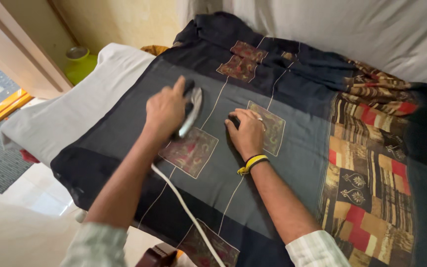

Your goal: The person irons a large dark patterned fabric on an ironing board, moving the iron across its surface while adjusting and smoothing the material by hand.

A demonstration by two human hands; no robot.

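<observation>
My left hand (166, 110) clamps the grey metal iron (192, 111) (nose pointing away); my right hand (247, 131), fingers together, flattens the dark patterned cloth (292, 148) just beside.

My left hand (166, 110) rests on the iron (192, 110), which stands on the cloth (297, 148) near its middle. Just right of the iron, my right hand (247, 132) lies flat on the same cloth, apart from the iron. The iron's cord (186, 210) runs from the iron toward me, over the near part of the cloth. The cloth lies over the padded counter (75, 106), whose bare end shows left of the iron. Beyond that end, further left of the iron, a pot (80, 62) stands by the wall. Behind the iron, the cloth lies bunched.
</observation>
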